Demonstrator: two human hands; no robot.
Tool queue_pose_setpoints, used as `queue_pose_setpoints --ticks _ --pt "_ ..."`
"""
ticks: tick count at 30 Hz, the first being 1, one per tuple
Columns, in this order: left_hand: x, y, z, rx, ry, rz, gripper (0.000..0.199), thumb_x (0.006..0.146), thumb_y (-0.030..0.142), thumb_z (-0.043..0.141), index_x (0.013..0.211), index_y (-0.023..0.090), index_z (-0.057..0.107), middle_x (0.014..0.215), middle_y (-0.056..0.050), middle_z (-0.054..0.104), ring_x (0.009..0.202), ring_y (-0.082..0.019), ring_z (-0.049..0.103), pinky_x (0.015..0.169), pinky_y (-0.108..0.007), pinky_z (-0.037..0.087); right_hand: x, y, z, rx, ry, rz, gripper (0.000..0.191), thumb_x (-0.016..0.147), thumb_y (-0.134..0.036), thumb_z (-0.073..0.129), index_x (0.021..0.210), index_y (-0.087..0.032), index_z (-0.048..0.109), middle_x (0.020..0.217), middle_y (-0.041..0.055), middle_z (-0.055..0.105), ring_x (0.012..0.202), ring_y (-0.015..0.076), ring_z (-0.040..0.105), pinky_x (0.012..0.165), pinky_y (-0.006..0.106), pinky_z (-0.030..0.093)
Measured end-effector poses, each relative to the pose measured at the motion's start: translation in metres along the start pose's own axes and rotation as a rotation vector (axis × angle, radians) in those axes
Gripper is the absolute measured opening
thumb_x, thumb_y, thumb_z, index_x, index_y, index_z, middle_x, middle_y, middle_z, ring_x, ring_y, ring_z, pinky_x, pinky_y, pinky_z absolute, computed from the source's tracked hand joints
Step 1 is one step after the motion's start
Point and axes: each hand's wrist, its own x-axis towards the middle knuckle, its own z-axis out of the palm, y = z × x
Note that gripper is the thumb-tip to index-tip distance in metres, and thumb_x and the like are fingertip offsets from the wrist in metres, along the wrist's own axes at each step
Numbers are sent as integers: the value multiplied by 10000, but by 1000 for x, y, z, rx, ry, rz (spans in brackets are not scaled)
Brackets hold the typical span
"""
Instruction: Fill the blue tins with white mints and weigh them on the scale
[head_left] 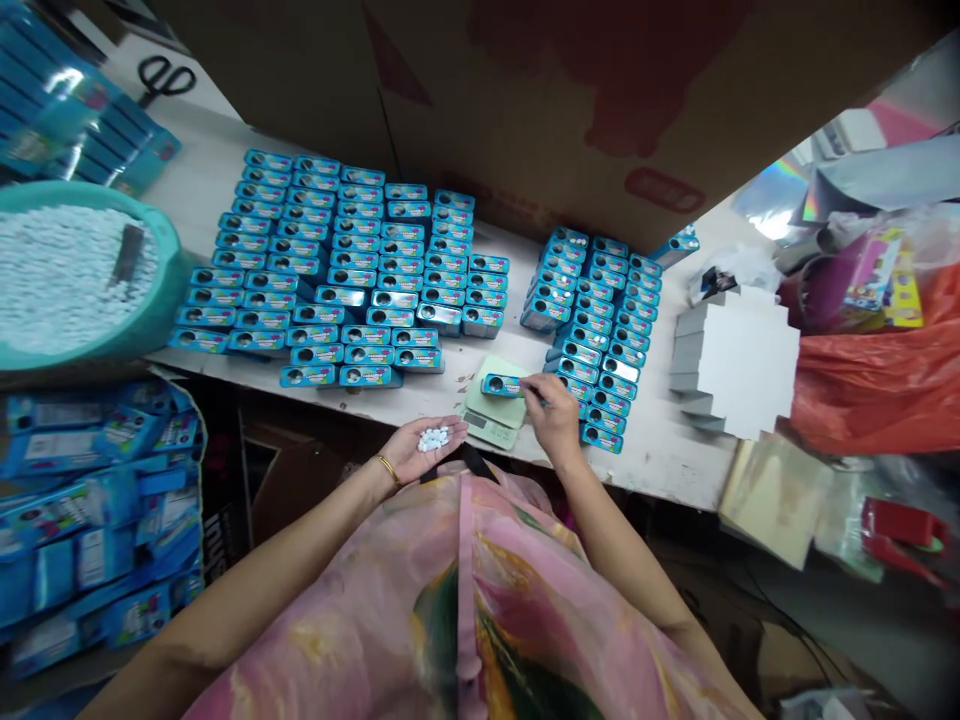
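Observation:
My left hand (425,447) is palm up with its fingers stretched out, low over the front edge of the table. A small heap of white tablets (433,438) lies in that palm. A small blue box (501,385) with a dark round patch on top stands on a pale green scale (489,420). My right hand (551,408) is closed in a pinch at the right end of this box. Its fingertips touch the box there; whether a tablet is also between them I cannot tell.
Rows of blue boxes (352,270) stand left of the scale, and another group (600,340) stands right. A teal basin (176,260) of white tablets is far left. Behind rises a large cardboard carton (487,110). White card pieces (739,360) and scissors (161,80) lie on the table.

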Motion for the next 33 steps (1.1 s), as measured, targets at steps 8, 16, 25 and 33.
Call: queue_pose_setpoints --ticks 8,16,25,33 --pt "-3 7 -18 -46 73 68 244 767 70 439 938 16 604 839 -185 652 854 -227 621 740 -311 524 -20 6 -11 37 54 109 133 794 -230 495 834 -197 617 838 37 612 807 147 569 727 302 468" --pt "7 1 -3 8 15 15 223 775 94 449 913 12 604 839 -190 653 834 -229 623 726 -314 519 -24 -31 28 123 -161 -13 184 836 -225 441 896 -200 613 891 45 620 859 132 573 777 278 462" --pt "10 13 -7 24 -23 38 161 766 91 486 859 54 612 743 -121 632 636 -153 608 448 -185 455 -1 -6 13 -360 -270 -102 440 786 -266 531 1214 -211 444 1221 94 472 1095 233 415 901 396 359" --pt "-20 25 -77 -71 100 183 148 772 79 474 864 70 590 749 -118 606 613 -130 590 416 -167 432 9 -5 35 -477 -461 -177 415 814 -250 458 1220 -176 418 1101 95 515 975 224 427 843 347 399"
